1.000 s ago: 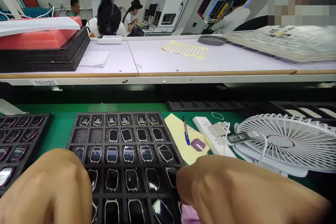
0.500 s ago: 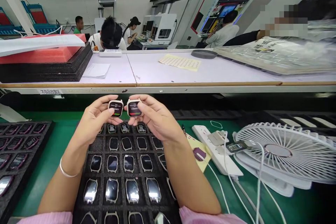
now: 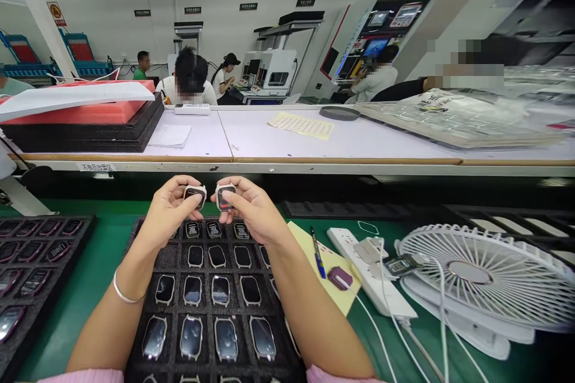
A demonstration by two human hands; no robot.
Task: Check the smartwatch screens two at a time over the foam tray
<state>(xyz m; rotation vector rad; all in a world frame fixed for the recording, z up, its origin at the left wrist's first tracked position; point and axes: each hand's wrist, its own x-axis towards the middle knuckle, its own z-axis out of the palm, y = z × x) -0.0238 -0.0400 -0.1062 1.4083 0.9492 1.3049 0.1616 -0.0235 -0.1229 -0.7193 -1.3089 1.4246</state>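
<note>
My left hand pinches a small smartwatch body with a dark screen. Right beside it, my right hand grips a second watch body whose screen is lit. Both are held side by side above the far end of a black foam tray. The tray's pockets hold several more watch bodies, screens up. A thin bracelet circles my left wrist.
Another black tray of watch bodies lies at the left. To the right are a yellow sheet with a blue pen, a white power strip with cables and a white fan. A raised white shelf spans the back; other people work beyond it.
My hands rose from close under the camera to the tray's far end, each with a watch body. Since half a second ago they dropped slightly and the camera tilted up.
</note>
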